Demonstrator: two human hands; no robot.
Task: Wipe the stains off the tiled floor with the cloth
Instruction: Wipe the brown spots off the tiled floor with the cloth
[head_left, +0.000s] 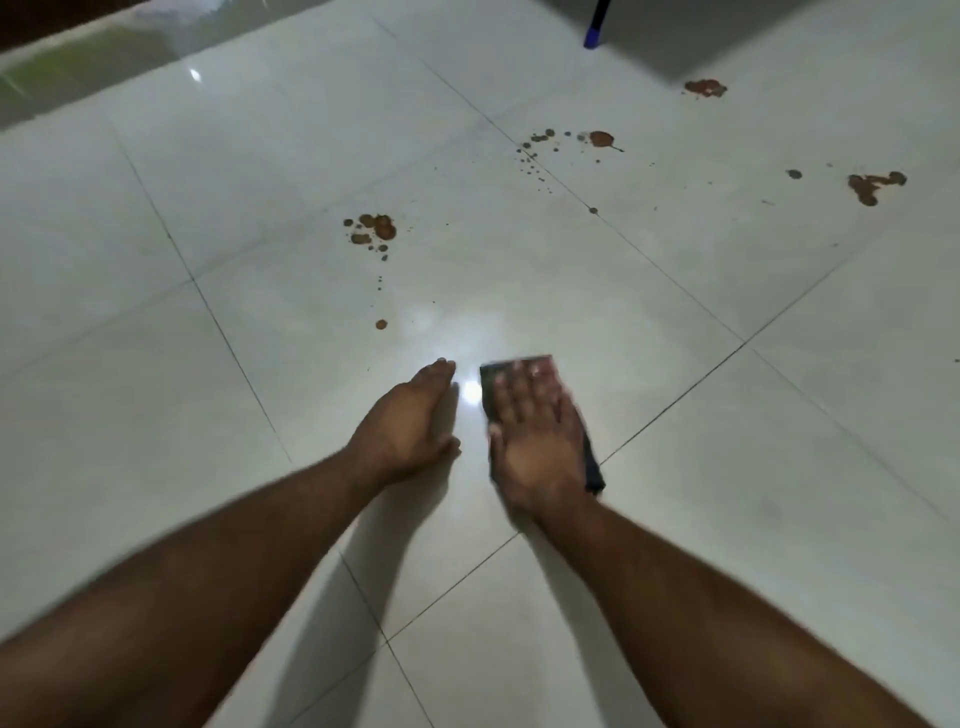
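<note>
The right hand (537, 431) is pressing flat-fingered on the dark cloth (519, 366) on the near tiled floor (208, 467); the left hand (410, 421) is resting open beside it, holding nothing. Brown stains (374, 231) are lying farther off, so dragging through them is risking smears.

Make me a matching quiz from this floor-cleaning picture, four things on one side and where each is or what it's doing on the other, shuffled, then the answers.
Things:
1. cloth
2. left hand
3. blue pole tip
4. nearest stain spot

States:
A. far edge, top right
B. bare, open on the tile
C. under the right hand, pressed flat
D. just beyond the hands, unwiped

Pairs: 1-C, 2-B, 3-A, 4-D
</note>
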